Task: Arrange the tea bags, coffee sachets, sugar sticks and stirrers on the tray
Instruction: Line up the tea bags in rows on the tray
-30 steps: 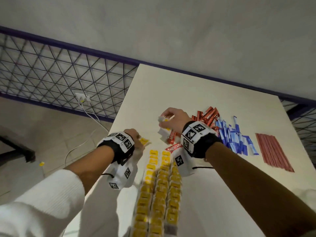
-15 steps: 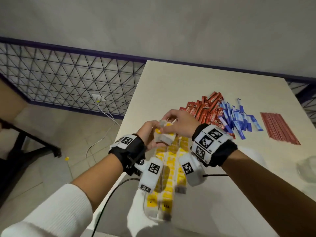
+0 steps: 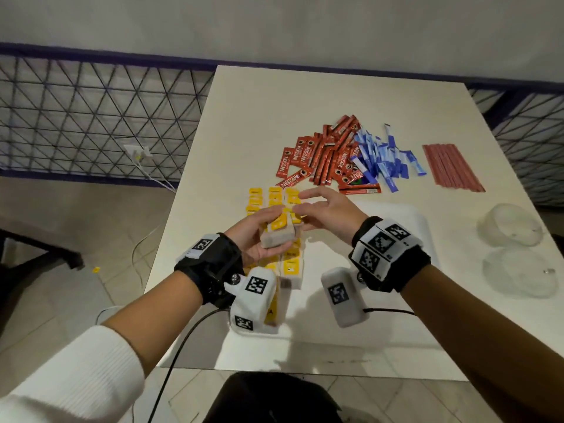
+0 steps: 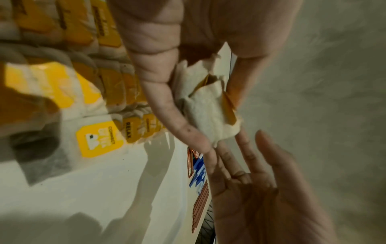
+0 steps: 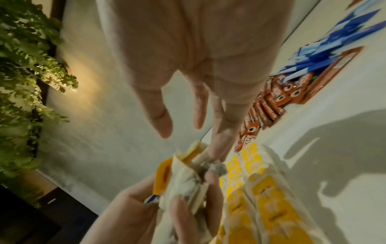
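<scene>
My left hand (image 3: pixel 268 222) grips a small stack of tea bags (image 3: pixel 279 235) with yellow tags, held just above the rows of tea bags (image 3: pixel 274 195) laid on the table. The left wrist view shows thumb and fingers of that hand (image 4: pixel 217 118) curled round the stack (image 4: pixel 206 105). My right hand (image 3: pixel 317 206) hovers beside it, fingers straight and spread. In the right wrist view one fingertip (image 5: pixel 215 151) of it touches the stack's top (image 5: pixel 188 178). Behind lie red coffee sachets (image 3: pixel 320 160), blue sugar sticks (image 3: pixel 381 157) and reddish stirrers (image 3: pixel 451 167). A pale tray edge (image 3: pixel 406 209) shows faintly.
Two clear plastic lids or bowls (image 3: pixel 509 225) (image 3: pixel 518 271) sit near the table's right edge. A metal mesh fence (image 3: pixel 91 117) runs left and behind the table (image 3: pixel 305 96), with a socket and cables on the floor. A dark seat lies below the front edge.
My right hand has let go of the tea bag stack and spread its fingers. The left hand keeps the stack. The head view has tilted down and back.
</scene>
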Demonstrator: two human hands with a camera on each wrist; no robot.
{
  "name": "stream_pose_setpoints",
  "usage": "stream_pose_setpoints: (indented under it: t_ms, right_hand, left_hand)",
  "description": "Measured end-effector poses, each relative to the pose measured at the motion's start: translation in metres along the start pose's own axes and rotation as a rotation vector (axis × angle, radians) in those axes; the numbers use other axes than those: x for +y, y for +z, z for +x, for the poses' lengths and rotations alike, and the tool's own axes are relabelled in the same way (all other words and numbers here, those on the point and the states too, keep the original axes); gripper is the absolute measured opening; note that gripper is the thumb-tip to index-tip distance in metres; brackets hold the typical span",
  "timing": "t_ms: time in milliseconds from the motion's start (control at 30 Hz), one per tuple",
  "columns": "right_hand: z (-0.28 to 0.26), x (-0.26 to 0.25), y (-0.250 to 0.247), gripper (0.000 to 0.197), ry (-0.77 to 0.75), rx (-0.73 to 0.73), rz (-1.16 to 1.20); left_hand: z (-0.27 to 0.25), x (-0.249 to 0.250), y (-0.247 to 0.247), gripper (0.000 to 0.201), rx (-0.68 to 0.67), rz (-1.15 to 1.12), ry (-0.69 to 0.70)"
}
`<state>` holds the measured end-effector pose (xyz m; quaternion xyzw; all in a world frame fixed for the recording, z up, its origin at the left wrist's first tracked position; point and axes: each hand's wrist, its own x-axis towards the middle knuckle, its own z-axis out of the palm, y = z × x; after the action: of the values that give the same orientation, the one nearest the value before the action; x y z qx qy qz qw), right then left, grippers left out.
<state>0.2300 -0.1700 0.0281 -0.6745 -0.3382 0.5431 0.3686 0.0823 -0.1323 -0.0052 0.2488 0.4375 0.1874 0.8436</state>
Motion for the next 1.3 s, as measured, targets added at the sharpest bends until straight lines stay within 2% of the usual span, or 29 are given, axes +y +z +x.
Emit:
stream_pose_setpoints:
  t_ms: [100,233,367,533,700,800,900,1000,1133,1200,1300]
  right_hand:
    - [-0.003,0.007,-0.009,0.029,0.013,0.027,-0.106]
    - [-0.007,0.014,-0.016,0.029,0.017,-0.011,-0.241]
    - [-0.009,0.015,-0.022,0.009,-0.030,0.024,-0.188]
    - [-0.012,0.014,-0.026,0.009,-0.093,0.055,-0.068]
    - [-0.011,0.012,-0.024,0.013,-0.129,0.070,0.011]
    - [-0.011,0.013,-0.023,0.007,-0.162,0.074,-0.015]
    - [-0.013,0.014,-0.024,0.015,-0.188,0.061,-0.031]
    - [-0.015,0.013,-0.023,0.010,-0.208,0.034,-0.101]
    - [-0.016,0.013,-0.020,0.016,-0.215,0.017,-0.135]
    - [-0.016,0.014,-0.018,0.019,-0.210,-0.003,-0.157]
    - [-0.017,0.017,-0.016,0.030,-0.206,-0.046,-0.213]
  left_hand:
    - [-0.001,-0.003,0.003,0.011,0.003,0.031,0.020]
    - [-0.002,-0.004,0.009,0.011,-0.035,0.157,0.055]
    - [-0.003,-0.006,0.012,0.013,-0.058,0.208,0.070]
    - [-0.007,-0.007,0.007,0.027,-0.061,0.214,0.086]
    - [-0.016,-0.005,0.000,0.023,0.002,0.204,0.135]
    - [-0.022,-0.004,-0.005,0.021,0.048,0.249,0.155]
    - [-0.029,-0.003,-0.009,0.028,0.115,0.315,0.181]
    - [-0.035,-0.001,-0.011,0.033,0.173,0.291,0.149]
    - [-0.043,-0.002,-0.006,0.018,0.283,0.318,0.088]
    - [-0.045,-0.004,-0.004,0.016,0.345,0.389,0.123]
    - [-0.048,-0.012,-0.004,0.011,0.333,0.440,0.202]
